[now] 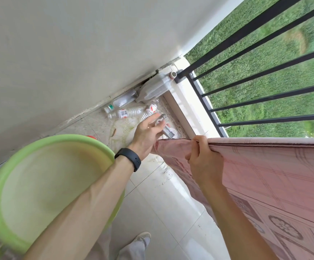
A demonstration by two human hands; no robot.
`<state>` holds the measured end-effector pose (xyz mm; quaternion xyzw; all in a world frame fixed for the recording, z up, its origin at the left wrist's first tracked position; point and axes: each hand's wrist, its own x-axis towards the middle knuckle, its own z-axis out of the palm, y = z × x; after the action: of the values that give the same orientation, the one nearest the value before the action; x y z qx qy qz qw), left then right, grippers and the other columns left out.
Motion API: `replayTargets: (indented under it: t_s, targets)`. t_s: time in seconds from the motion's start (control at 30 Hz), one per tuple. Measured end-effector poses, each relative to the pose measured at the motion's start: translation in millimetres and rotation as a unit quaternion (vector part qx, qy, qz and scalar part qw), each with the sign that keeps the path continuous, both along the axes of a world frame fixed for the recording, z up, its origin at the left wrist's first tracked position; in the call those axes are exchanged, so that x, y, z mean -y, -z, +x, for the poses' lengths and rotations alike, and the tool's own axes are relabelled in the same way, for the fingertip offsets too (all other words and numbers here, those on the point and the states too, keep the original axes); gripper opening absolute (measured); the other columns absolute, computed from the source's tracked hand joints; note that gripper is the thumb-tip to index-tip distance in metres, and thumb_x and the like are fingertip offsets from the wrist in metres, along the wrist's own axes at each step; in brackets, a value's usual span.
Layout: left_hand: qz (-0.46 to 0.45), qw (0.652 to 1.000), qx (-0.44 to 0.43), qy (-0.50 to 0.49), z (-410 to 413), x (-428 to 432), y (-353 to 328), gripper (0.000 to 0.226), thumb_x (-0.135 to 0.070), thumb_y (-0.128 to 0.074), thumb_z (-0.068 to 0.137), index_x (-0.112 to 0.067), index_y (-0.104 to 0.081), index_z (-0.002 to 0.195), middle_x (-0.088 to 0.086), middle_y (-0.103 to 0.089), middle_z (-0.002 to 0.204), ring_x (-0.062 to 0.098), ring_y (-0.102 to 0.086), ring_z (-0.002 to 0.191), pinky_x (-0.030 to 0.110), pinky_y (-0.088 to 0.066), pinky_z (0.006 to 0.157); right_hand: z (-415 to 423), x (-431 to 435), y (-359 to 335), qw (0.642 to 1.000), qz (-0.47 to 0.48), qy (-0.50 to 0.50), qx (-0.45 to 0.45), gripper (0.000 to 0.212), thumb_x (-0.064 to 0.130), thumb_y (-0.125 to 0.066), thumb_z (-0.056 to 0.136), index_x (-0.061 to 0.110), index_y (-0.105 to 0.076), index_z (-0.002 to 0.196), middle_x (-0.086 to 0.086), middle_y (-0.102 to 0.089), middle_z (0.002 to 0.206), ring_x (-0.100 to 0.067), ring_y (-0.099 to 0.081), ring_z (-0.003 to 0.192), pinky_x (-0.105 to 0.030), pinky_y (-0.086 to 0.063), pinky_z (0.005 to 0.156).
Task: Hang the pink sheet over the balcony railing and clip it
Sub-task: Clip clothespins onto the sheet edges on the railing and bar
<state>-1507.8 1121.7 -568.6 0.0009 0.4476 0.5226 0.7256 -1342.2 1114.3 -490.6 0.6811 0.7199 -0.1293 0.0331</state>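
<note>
pale glossy floor tiles (158, 209) cover this narrow balcony in the head view, with a plain off-white wall (62, 49) filling the far left and green grass (276, 76) showing beyond the edge on the right. black metal railing bars (265, 66) run across the upper right, fixed above a low white ledge (188, 109). the pink patterned sheet (276, 177) lies draped over the railing on the right, its top hem running level along the rail and its printed body hanging down on the near side toward the floor. the right hand (203, 156) is pinched shut on the sheet's upper hem near its left end, fingers curled around the folded edge. the left hand (147, 136), wearing a black band on the wrist (129, 159), reaches toward the far corner with its fingers spread loosely apart; its heel lies just beside the sheet's loose left corner, and whether it touches the cloth cannot be told. a small pale object sits near its fingertips, too blurred to identify. a round lime-green plastic basin (39, 186) sits at the near left, partly under the left forearm. clear plastic bottles (128, 112) lie scattered on the floor in the far corner, beside a large cloudy plastic jug (154, 89) leaning against the wall. a light-coloured shoe (143, 239) shows at the bottom edge.
</note>
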Motion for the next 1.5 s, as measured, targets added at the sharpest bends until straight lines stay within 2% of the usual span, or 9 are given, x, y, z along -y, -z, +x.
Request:
replayTargets:
  t_s: [0.1, 0.2, 0.47, 0.77, 0.93, 1.13, 1.27, 1.43, 1.5]
  targets:
    - [0.045, 0.997, -0.046, 0.05, -1.1, 1.9, -0.6, 0.054, -0.015, -0.072, 0.087, -0.017, -0.054, 0.138, -0.003, -0.068, 0.123, -0.001, -0.064, 0.108, 0.015, -0.05, 0.086, 2.0, 0.1, -1.9, 1.0, -0.006, 0.009, -0.028, 0.013, 0.039, -0.038, 0.103, 0.033, -0.049, 0.105, 0.008, -0.069, 0.06, -0.021, -0.07, 0.064, -0.04, -0.056, 0.067]
    - [0.07, 0.991, -0.08, 0.083, -1.9, 1.1, 1.6, 0.056, -0.013, -0.076, 0.083, -0.016, -0.057, 0.136, 0.0, -0.071, 0.118, 0.005, -0.065, 0.11, 0.025, -0.048, 0.099, 5.2, -0.9, -3.5, 0.999, -0.018, 0.006, -0.031, 0.012, 0.038, -0.039, 0.103, 0.034, -0.05, 0.103, 0.01, -0.068, 0.06, -0.02, -0.069, 0.064, -0.041, -0.056, 0.068]
    - [0.147, 0.944, -0.23, 0.183, -10.3, 1.7, 8.8, 0.034, -0.012, -0.084, 0.075, -0.016, -0.076, 0.108, 0.001, -0.076, 0.104, 0.013, -0.073, 0.095, 0.038, -0.058, 0.09, 6.3, -1.1, -3.2, 0.999, -0.01, 0.003, -0.043, 0.013, 0.039, -0.041, 0.103, 0.032, -0.052, 0.104, 0.008, -0.069, 0.063, -0.02, -0.069, 0.066, -0.041, -0.056, 0.066]
    - [0.194, 0.934, -0.225, 0.197, -18.9, -10.1, -9.4, 0.03, -0.002, -0.082, 0.075, -0.007, -0.076, 0.105, 0.004, -0.077, 0.094, 0.009, -0.073, 0.088, 0.02, -0.057, 0.081, 0.5, 0.3, -2.8, 0.997, -0.013, 0.044, -0.06, 0.014, 0.039, -0.041, 0.103, 0.034, -0.055, 0.101, 0.01, -0.069, 0.06, -0.016, -0.068, 0.065, -0.041, -0.055, 0.069]
    - [0.231, 0.907, -0.254, 0.244, -5.7, -15.0, -16.1, 0.029, -0.007, -0.084, 0.074, -0.014, -0.077, 0.101, 0.0, -0.077, 0.096, 0.006, -0.073, 0.088, 0.024, -0.056, 0.087, -0.4, 0.8, -3.7, 0.992, -0.019, 0.067, -0.103, 0.012, 0.039, -0.046, 0.102, 0.034, -0.056, 0.097, 0.012, -0.07, 0.062, -0.01, -0.069, 0.062, -0.041, -0.056, 0.072]
    - [0.247, 0.864, -0.345, 0.269, -2.4, -16.5, -6.2, 0.044, -0.009, -0.075, 0.083, -0.035, -0.07, 0.119, -0.011, -0.069, 0.121, 0.001, -0.069, 0.097, 0.02, -0.054, 0.091, -1.4, 1.8, -0.8, 0.989, -0.017, 0.084, -0.123, 0.011, 0.039, -0.046, 0.102, 0.035, -0.055, 0.099, 0.012, -0.071, 0.063, -0.013, -0.07, 0.061, -0.042, -0.057, 0.072]
    - [0.252, 0.843, -0.397, 0.262, 0.8, -6.2, -1.1, 0.045, -0.013, -0.071, 0.086, -0.034, -0.066, 0.126, -0.013, -0.067, 0.125, 0.005, -0.069, 0.098, 0.005, -0.047, 0.086, -1.4, 2.9, -1.0, 0.989, -0.024, 0.079, -0.12, 0.011, 0.042, -0.045, 0.102, 0.038, -0.054, 0.104, 0.012, -0.071, 0.064, -0.015, -0.07, 0.063, -0.042, -0.057, 0.073]
    - [0.276, 0.809, -0.449, 0.258, 11.6, -0.2, 5.0, 0.074, 0.002, -0.055, 0.087, -0.042, -0.042, 0.145, -0.01, -0.04, 0.153, 0.01, -0.062, 0.115, 0.029, -0.051, 0.099, 5.2, 11.4, -12.4, 0.991, -0.086, 0.009, -0.101, 0.045, 0.039, -0.044, 0.102, 0.063, -0.031, 0.137, 0.011, -0.074, 0.09, -0.014, -0.07, 0.072, -0.039, -0.057, 0.075]
    - [0.272, 0.811, -0.454, 0.247, 14.4, 3.1, 0.6, 0.077, -0.003, -0.053, 0.088, -0.045, -0.03, 0.149, -0.008, -0.034, 0.157, 0.013, -0.057, 0.123, 0.032, -0.049, 0.101, 10.2, 18.5, -19.2, 0.993, -0.097, -0.029, -0.063, 0.051, 0.035, -0.044, 0.102, 0.063, -0.025, 0.141, 0.012, -0.07, 0.1, -0.012, -0.067, 0.072, -0.037, -0.055, 0.076]
